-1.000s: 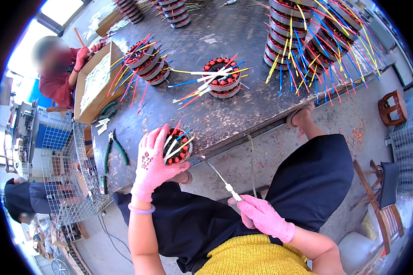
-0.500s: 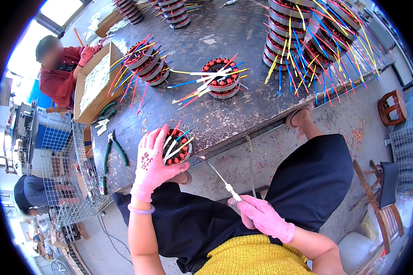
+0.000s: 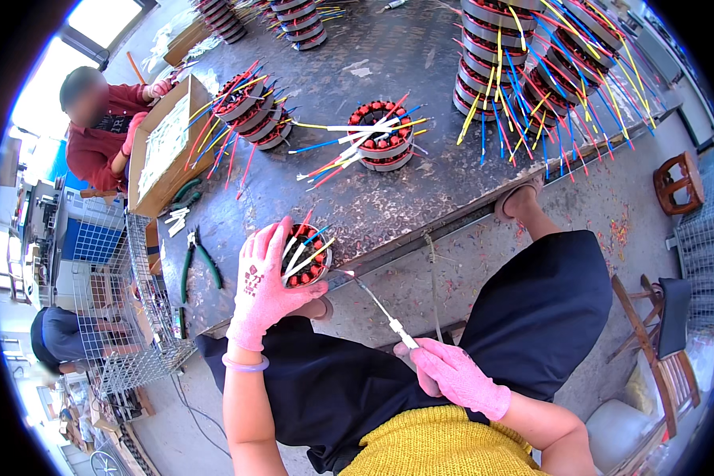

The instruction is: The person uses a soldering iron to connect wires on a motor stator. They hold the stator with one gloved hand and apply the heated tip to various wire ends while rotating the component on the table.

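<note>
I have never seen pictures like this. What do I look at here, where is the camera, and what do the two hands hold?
The camera sits on the person's head and looks down, so the view bends at the rim. You see their own two hands in pink gloves. The left hand grips a round motor coil with coloured wires at the edge of a dark metal table. The right hand holds a thin pointed tool whose tip reaches the coil. More coils, some stacked, green pliers and a cardboard box lie on the table. Another person sits at the far corner.
</note>
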The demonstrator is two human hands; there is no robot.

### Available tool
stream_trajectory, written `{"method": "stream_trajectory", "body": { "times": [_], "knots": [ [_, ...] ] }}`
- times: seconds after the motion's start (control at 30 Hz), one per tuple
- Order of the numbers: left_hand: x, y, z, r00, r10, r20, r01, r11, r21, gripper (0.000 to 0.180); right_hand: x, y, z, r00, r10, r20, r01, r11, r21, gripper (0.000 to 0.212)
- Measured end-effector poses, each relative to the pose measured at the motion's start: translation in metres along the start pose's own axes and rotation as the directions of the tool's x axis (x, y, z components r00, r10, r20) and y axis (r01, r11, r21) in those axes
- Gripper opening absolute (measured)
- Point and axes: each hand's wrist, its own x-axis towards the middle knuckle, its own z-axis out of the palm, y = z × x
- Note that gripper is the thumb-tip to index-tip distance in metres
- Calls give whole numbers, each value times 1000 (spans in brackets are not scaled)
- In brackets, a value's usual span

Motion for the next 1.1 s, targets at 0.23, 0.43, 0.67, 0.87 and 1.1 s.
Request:
{"method": "stream_trajectory", "body": {
  "times": [0.23, 0.43, 0.67, 0.87, 1.1],
  "knots": [
    [0, 0, 0, 1000, 13, -9, -13, 1000, -1, 101, 0, -2, 0, 1000, -7, 0, 7, 1000, -17, 35],
    [0, -1, 0, 1000, 15, -8, -15, 1000, -10, 101, 0, 2, 1, 1000, 0, -5, 0, 999, 50, 38],
    [1, 0, 0, 1000, 7, -1, -7, 1000, -2, 102, -1, -2, 1, 1000, 3, -5, -3, 1000, 28, 35],
    [0, 0, 0, 1000, 3, 5, -3, 1000, -5, 102, 0, 0, 0, 1000, 0, -1, 0, 1000, 12, 34],
    [1, -1, 0, 1000, -2, 13, 2, 1000, -5, 102, -1, 0, 0, 1000, -16, -8, 16, 1000, 16, 38]
  ]
}}
